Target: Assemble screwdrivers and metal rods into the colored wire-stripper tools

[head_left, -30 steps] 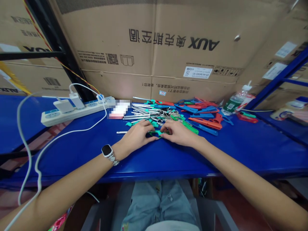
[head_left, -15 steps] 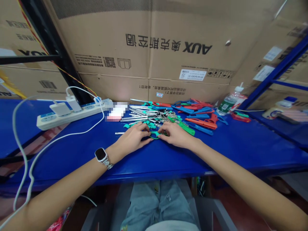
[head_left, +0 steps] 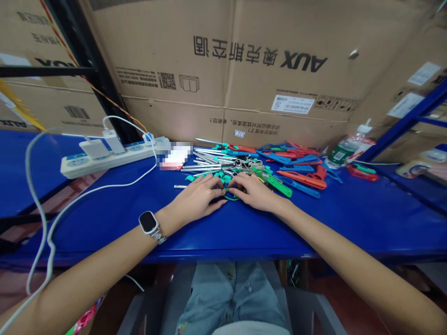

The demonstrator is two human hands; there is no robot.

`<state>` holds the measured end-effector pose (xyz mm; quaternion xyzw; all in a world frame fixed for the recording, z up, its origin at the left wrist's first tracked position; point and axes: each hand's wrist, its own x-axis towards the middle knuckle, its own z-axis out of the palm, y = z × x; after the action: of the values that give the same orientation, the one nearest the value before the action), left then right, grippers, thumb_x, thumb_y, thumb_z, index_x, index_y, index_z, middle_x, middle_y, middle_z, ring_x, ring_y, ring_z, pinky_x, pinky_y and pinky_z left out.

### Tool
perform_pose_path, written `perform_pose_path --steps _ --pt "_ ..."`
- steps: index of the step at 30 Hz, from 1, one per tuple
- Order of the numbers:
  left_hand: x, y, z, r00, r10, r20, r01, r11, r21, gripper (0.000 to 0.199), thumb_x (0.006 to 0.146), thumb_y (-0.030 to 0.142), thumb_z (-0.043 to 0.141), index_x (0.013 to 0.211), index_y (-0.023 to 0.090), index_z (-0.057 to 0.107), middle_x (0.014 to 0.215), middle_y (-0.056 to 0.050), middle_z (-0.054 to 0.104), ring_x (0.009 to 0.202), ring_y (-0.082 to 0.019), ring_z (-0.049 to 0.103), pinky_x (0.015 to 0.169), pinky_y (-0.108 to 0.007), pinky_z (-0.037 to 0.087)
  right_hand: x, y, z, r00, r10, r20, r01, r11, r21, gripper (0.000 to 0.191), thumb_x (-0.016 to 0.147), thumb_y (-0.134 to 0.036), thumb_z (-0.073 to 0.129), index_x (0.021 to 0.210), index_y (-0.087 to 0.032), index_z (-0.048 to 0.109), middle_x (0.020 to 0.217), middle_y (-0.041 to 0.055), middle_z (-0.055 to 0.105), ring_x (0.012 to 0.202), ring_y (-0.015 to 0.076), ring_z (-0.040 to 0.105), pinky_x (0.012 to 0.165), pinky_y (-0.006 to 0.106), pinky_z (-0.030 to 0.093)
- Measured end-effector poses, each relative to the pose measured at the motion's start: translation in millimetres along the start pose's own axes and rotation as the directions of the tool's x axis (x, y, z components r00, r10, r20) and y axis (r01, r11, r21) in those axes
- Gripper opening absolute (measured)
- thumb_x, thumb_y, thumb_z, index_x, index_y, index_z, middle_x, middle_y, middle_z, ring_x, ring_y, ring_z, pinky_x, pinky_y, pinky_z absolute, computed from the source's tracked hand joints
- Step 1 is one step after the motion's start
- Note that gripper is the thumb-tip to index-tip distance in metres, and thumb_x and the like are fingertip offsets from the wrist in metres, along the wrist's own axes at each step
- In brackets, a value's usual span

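Observation:
My left hand [head_left: 202, 195], with a watch on its wrist, is closed at the fingertips on a small green looped plastic piece [head_left: 232, 198]. From the other side, my right hand [head_left: 254, 190] pinches the same piece, the fingertips of both hands almost meeting over it. Most of the piece is hidden by my fingers. Just beyond my hands lies a pile of thin silver metal tubes [head_left: 206, 160] with teal plastic ends. A green plastic handle-shaped part [head_left: 274, 181] lies right of the pile, close to my right hand.
Red and blue plastic parts [head_left: 303, 170] are heaped at the right. Behind them stand a bottle with a green label [head_left: 338, 153] and a large cardboard box [head_left: 258, 79]. A white power strip [head_left: 115, 156] with cables sits left on the blue table [head_left: 265, 237].
The view has shifted slightly, so the scene sits a little further right. My hands stay on the green piece; its loop is now more covered by my fingers.

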<state>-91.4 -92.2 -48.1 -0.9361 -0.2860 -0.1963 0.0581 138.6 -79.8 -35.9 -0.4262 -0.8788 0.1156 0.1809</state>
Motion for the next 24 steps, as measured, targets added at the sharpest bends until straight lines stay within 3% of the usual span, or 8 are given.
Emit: perform_pose_path --steps 3,6,11,14,24 --pt "-0.1 0.6 -0.8 1.0 -0.009 0.017 0.009 1.0 -0.011 0.026 0.1 0.035 0.059 0.112 0.018 0.074 0.108 -0.01 0.066 0.098 -0.025 0.062 0.088 -0.042 0.054 -3.2 -0.6 5.6 1.0 -0.012 0.008 0.013 0.999 -0.031 0.015 0.102 -0.03 0.055 0.105 -0.021 0.067 0.095 0.0028 0.063 0.088 0.0183 0.058 0.091 0.038 0.038" --pt "0.5 2.1 -3.0 0.999 0.007 0.035 -0.007 1.0 -0.008 0.024 0.101 0.031 0.058 0.111 0.016 0.074 0.104 -0.009 0.068 0.096 -0.024 0.063 0.088 -0.041 0.055 -4.6 -1.1 6.3 1.0 -0.01 -0.021 0.01 1.0 -0.018 0.014 0.1 -0.03 0.059 0.105 -0.02 0.067 0.091 0.0027 0.064 0.086 0.0185 0.058 0.086 0.036 0.039" --pt "-0.5 3.3 -3.9 0.999 0.033 -0.001 -0.033 0.999 0.035 0.025 0.103 0.03 0.053 0.111 0.017 0.073 0.104 -0.009 0.068 0.097 -0.023 0.064 0.089 -0.04 0.055 -9.0 3.9 -6.0 0.982 0.036 -0.186 -0.004 0.986 0.169 0.015 0.099 -0.021 0.054 0.101 -0.018 0.068 0.089 0.0036 0.07 0.076 0.0159 0.059 0.073 0.029 0.042" --pt "-1.4 1.9 -1.5 0.998 0.057 -0.015 -0.057 0.998 0.03 0.027 0.103 0.031 0.051 0.112 0.017 0.073 0.107 -0.01 0.068 0.098 -0.024 0.065 0.089 -0.041 0.055 -16.2 7.2 -14.1 0.963 0.093 -0.254 -0.043 0.979 0.198 0.016 0.098 -0.02 0.053 0.101 -0.018 0.069 0.093 0.0045 0.072 0.074 0.0154 0.059 0.07 0.029 0.043" --pt "-1.1 2.0 0.4 0.999 0.052 0.001 -0.052 0.998 0.026 0.028 0.103 0.029 0.051 0.113 0.015 0.072 0.11 -0.012 0.067 0.097 -0.026 0.065 0.086 -0.043 0.056 -26.9 3.9 0.0 0.973 0.051 -0.225 -0.028 0.994 0.106 0.007 0.095 -0.023 0.061 0.096 -0.018 0.067 0.08 0.0009 0.059 0.079 0.017 0.056 0.077 0.03 0.044"
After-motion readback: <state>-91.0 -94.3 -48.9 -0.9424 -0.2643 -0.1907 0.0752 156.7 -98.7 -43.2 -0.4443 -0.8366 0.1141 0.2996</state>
